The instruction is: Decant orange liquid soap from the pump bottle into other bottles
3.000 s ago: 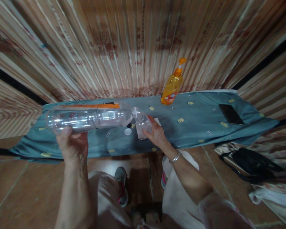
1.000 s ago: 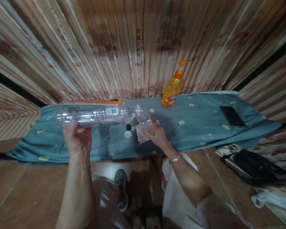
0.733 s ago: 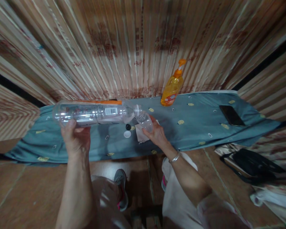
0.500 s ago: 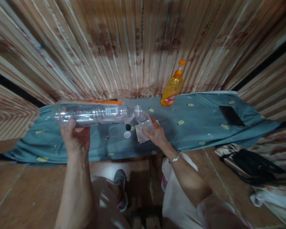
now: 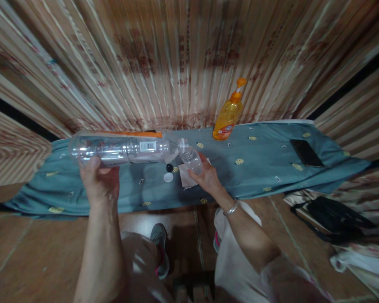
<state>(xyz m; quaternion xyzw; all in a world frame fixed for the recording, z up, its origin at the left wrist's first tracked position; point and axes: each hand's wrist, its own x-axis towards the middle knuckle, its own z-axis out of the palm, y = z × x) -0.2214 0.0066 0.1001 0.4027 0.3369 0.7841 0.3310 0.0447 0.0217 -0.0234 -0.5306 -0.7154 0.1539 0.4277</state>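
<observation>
My left hand (image 5: 98, 184) grips a large clear plastic bottle (image 5: 123, 148) near its base and holds it level, its open mouth pointing right. That mouth meets the mouth of a small clear bottle (image 5: 191, 158), which my right hand (image 5: 207, 178) holds tilted above the blue-green cloth (image 5: 259, 162). Under the small bottle lies a pale folded tissue (image 5: 185, 178). A white cap (image 5: 168, 177) and a small black cap (image 5: 169, 167) lie on the cloth just left of it.
An orange pump bottle (image 5: 228, 114) stands at the back against the striped wall. A black phone (image 5: 305, 152) lies at the right end of the cloth. A dark bag (image 5: 331, 219) sits on the floor to the right. My feet stand below the surface's front edge.
Over three seconds the large bottle moved slightly right and levelled, keeping its mouth at the small bottle. In the last second both hands barely moved.
</observation>
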